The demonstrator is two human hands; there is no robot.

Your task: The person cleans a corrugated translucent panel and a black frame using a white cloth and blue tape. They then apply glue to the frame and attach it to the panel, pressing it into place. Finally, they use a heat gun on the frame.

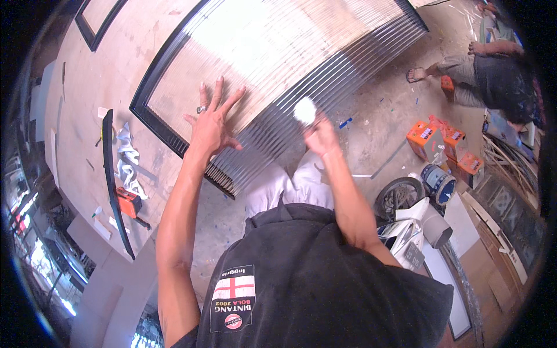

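Note:
A ribbed, see-through panel (pixel 261 136) in a black frame (pixel 152 120) lies across the wooden worktable, its near part reaching past the table's edge. My left hand (pixel 212 124) rests flat on the panel with its fingers spread, a ring on one of them. Held in the fingers of my right hand (pixel 322 138) is a bunched white wad (pixel 304 110), perhaps cloth or tissue. It is at the panel's near edge; whether it touches the ribs I cannot tell.
On the worktable (pixel 78 133) at left lie a black strip (pixel 110 168), crumpled white cloth (pixel 126 145) and an orange-and-black tool (pixel 129 203). Orange boxes (pixel 426 139), a paint bucket (pixel 438 184) and a wheel (pixel 399 197) stand at right. Another person (pixel 493 78) is at the far right.

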